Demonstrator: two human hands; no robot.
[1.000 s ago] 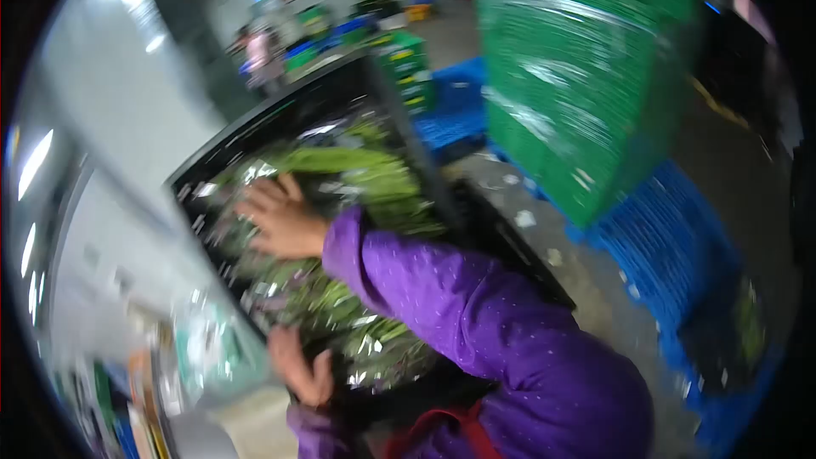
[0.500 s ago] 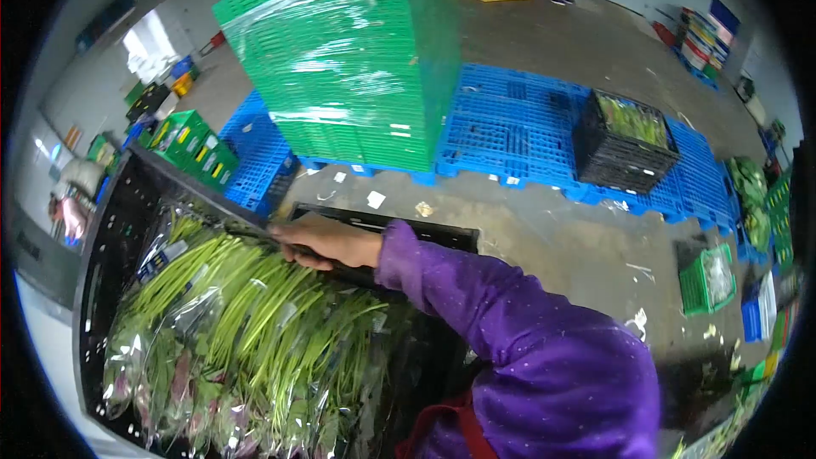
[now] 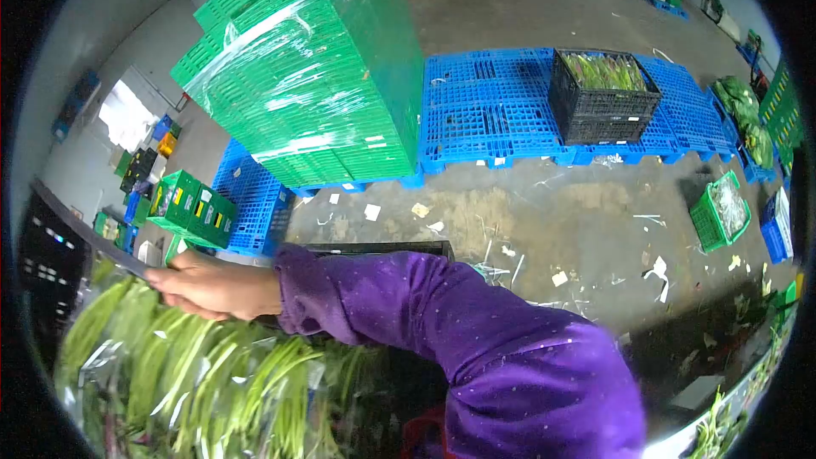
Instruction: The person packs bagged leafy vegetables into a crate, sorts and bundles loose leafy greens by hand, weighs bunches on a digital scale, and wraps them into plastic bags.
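My right hand (image 3: 219,286), in a purple sleeve (image 3: 382,293), reaches across to the left with its fingers wrapped over the rim of a black plastic crate (image 3: 53,246). Inside the crate lie clear plastic bags of leafy greens (image 3: 195,387) with long light-green stems, blurred by motion. The crate's near side runs out of the picture at the lower left. Beyond my forearm shows the edge of another black crate (image 3: 374,247), mostly hidden by the sleeve. My left hand is out of sight.
A film-wrapped stack of green crates (image 3: 323,85) stands on blue pallets (image 3: 484,110). A black crate of bagged greens (image 3: 603,115) sits on the pallets at right. A green basket (image 3: 718,212) and scraps lie on the floor (image 3: 578,229). Green crates (image 3: 194,211) stand at left.
The held crate and my right hand have shifted left and slightly down in the view. The view has turned, showing more floor on the right. The grip on the rim stays closed.
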